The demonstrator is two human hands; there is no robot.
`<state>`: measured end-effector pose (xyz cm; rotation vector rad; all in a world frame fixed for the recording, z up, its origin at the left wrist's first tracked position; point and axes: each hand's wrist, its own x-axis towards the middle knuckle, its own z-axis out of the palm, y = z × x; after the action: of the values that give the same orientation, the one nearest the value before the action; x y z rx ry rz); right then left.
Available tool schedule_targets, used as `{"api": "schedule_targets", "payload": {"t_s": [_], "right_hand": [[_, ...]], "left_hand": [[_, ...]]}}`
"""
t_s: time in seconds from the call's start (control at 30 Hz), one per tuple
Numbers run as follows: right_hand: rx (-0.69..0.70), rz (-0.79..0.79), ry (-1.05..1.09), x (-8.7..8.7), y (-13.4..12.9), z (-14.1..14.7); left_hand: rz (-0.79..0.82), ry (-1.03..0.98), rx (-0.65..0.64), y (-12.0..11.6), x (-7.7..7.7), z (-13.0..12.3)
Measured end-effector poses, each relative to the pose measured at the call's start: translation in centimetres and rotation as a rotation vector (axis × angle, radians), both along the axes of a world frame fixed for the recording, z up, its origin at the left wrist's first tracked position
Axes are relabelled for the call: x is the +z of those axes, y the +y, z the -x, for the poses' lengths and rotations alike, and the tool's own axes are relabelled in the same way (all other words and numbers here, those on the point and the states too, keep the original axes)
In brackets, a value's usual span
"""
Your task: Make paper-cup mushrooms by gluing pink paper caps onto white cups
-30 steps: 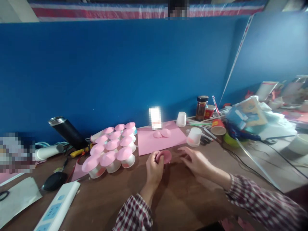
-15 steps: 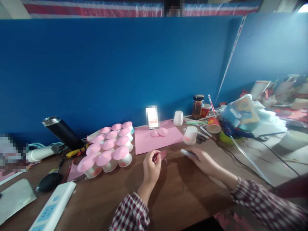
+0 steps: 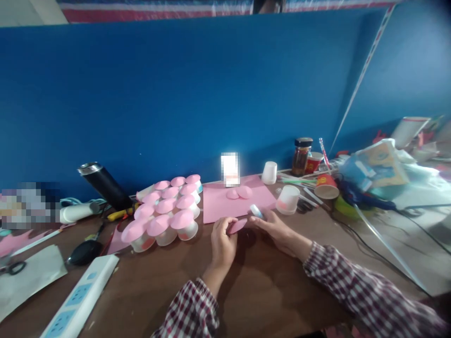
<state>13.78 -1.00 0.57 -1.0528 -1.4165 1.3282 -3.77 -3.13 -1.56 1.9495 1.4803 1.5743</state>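
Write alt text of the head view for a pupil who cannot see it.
A person's left hand holds a pink disc; the right hand, a small white object. At left, pink-topped cups stand on a brown desk.

Craft workstation, shared workshop in feel; whether inside an office or a school, cannot tell. Blue partition (image 3: 197,94) backs a brown desk (image 3: 158,291). Power strip (image 3: 82,296) near left, scissors (image 3: 17,268) beyond. Rows of white cups (image 3: 189,232) wear pink cones (image 3: 166,205); pink sheet (image 3: 218,206) alongside. Paler surface (image 3: 405,244) adjoins at right, piled with bags (image 3: 412,178).
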Motion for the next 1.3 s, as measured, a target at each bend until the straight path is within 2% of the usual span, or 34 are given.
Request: {"api": "schedule_targets", "payload": {"t_s": [0.1, 0.2, 0.33, 0.47, 0.53, 0.63, 0.77, 0.83, 0.93, 1.1, 1.3], "right_hand": [[0.059, 0.029, -0.008, -0.2, 0.9, 1.4], [0.091, 0.062, 0.012, -0.8, 1.3, 1.8], [0.098, 0.115, 0.144, -1.0, 1.2, 1.4], [0.091, 0.081, 0.124, -0.8, 1.2, 1.0], [0.044, 0.069, 0.114, -0.8, 1.3, 0.9], [-0.050, 0.041, 0.094, -0.8, 1.5, 0.6], [-0.116, 0.004, 0.061, -0.8, 1.8, -0.1], [-0.125, -0.013, 0.056, -0.8, 2.0, -0.4], [-0.131, -0.046, 0.037, -1.1, 2.3, -0.7], [-0.153, -0.084, 0.011, -2.1, 2.8, -0.8], [-0.206, -0.095, 0.038, -1.9, 2.8, -0.6]], "left_hand": [[-0.082, 0.058, 0.045, -0.1, 0.1, -0.1], [-0.138, 0.090, 0.007, -0.3, 0.3, -0.2], [-0.142, 0.112, -0.034, -0.4, 0.4, -0.5], [-0.119, 0.102, -0.017, -0.3, 0.3, -1.0], [-0.065, -0.011, 0.007, 0.0, 0.1, -1.4], [0.109, -0.318, 0.011, 0.5, -0.4, -2.1], [0.493, -0.868, -0.146, 1.3, 0.1, -3.7], [0.610, -1.078, -0.218, 1.7, 0.7, -4.5], [0.594, -1.104, -0.239, 2.2, 1.4, -5.5], [0.567, -1.119, -0.314, 2.9, 1.4, -5.8], [0.696, -1.152, -0.420, 2.5, 1.2, -5.1]]}}
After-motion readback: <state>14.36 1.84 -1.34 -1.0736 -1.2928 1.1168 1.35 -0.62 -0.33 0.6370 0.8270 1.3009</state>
